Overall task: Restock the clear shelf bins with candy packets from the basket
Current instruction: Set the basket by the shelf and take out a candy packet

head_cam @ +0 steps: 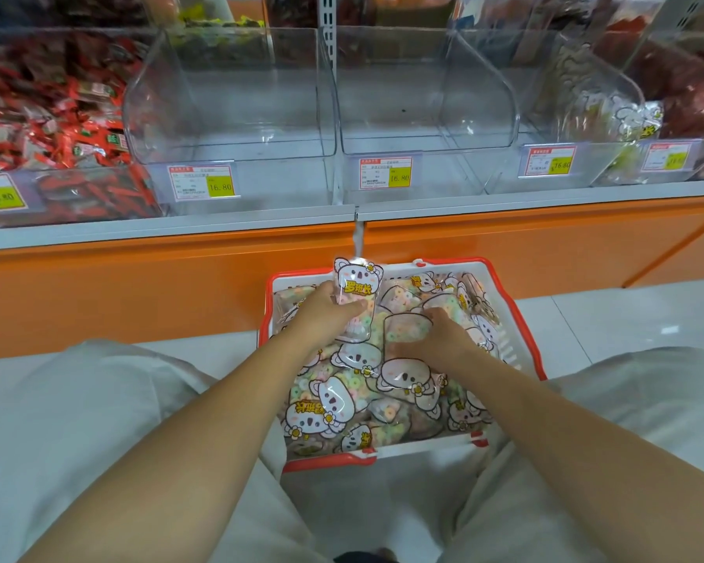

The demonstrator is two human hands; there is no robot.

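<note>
Gripping a raised packet [356, 288] by its lower half in the left hand [329, 310], wrapping it with the fingers and holding it upright over the far left part of the basket [297, 278] at centre frame. Curling the right hand [439, 339] over a second packet [403, 333] lying on the heap of candy packets [342, 404], seemingly taking hold of it. Judging these light, crinkly and slick: soft film pouches loosely filled with small ring sweets, probably sliding over one another and sagging when pinched at a corner. Favouring a grasp across the middle, or by the flat sealed top. Reaching both forearms forward and down, well short of the empty clear bins [228, 115] in the upper middle of the frame.
</note>
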